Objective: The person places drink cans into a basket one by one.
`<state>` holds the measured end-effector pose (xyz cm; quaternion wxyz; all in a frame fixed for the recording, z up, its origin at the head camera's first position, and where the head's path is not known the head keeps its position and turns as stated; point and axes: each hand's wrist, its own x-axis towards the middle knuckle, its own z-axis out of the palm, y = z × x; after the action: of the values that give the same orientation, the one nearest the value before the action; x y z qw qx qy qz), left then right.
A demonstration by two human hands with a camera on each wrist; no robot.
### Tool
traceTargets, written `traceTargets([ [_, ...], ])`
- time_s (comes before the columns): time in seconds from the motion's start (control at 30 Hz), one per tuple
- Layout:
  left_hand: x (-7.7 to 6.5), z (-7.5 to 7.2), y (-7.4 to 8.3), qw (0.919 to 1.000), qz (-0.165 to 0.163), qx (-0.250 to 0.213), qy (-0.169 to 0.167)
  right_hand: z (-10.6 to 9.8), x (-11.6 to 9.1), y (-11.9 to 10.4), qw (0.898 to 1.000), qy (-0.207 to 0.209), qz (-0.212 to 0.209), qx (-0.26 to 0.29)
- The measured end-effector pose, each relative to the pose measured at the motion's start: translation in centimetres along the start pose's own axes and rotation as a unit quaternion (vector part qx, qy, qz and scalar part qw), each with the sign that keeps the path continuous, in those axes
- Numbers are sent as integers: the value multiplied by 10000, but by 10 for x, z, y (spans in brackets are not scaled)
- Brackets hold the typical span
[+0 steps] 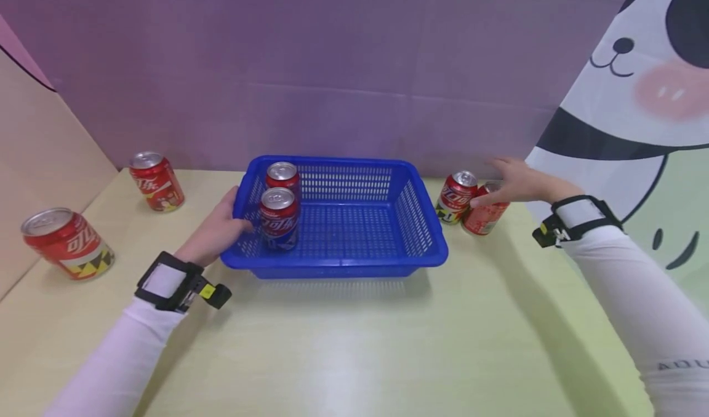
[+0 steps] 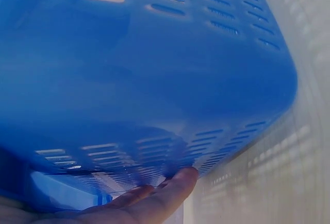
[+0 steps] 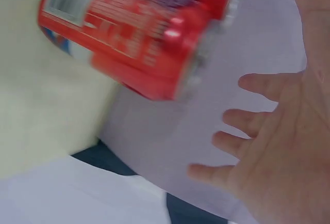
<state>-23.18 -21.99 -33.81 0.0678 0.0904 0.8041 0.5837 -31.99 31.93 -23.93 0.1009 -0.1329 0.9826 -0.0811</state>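
A blue plastic basket [image 1: 338, 262] stands mid-table with two red soda cans [image 1: 279, 220] upright at its left end. My left hand [image 1: 216, 231] holds the basket's left side, thumb over the rim and fingers along the outer wall; the left wrist view shows those fingers [image 2: 170, 193] against the slotted wall. To the right of the basket, two more red cans stand side by side, a left can [image 1: 457, 195] and a right can [image 1: 487, 217]. Over the right can hovers my right hand [image 1: 517, 183], fingers spread; in the right wrist view a gap separates the hand [image 3: 278, 146] from that can [image 3: 129, 38].
Two further red cans stand on the left of the table, one near the back [image 1: 157, 183] and one closer to me [image 1: 69, 245]. A purple cloth backdrop [image 1: 343, 66] rises behind the basket, and a panda-print sheet [image 1: 637, 97] hangs at the right.
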Motion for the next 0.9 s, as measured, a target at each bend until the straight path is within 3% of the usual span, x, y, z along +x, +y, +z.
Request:
traceTargets([
  [0.17,0,1,-2,10000,32,17,-19,19,8,6,9999,-156,53,-38],
  [0.43,-2,0,0,10000,29,42,-7,26,20,6,9998,-134,79,114],
  [0.63,-2,0,-1,10000,9,34,20,34,26,6,9994,100,155,283],
  [0.77,-1,0,-1,9999,-5,90,51,39,28,7,9994,188,249,124],
  [0.9,0,0,0,9998,-39,172,96,40,31,9,9994,327,48,-57],
])
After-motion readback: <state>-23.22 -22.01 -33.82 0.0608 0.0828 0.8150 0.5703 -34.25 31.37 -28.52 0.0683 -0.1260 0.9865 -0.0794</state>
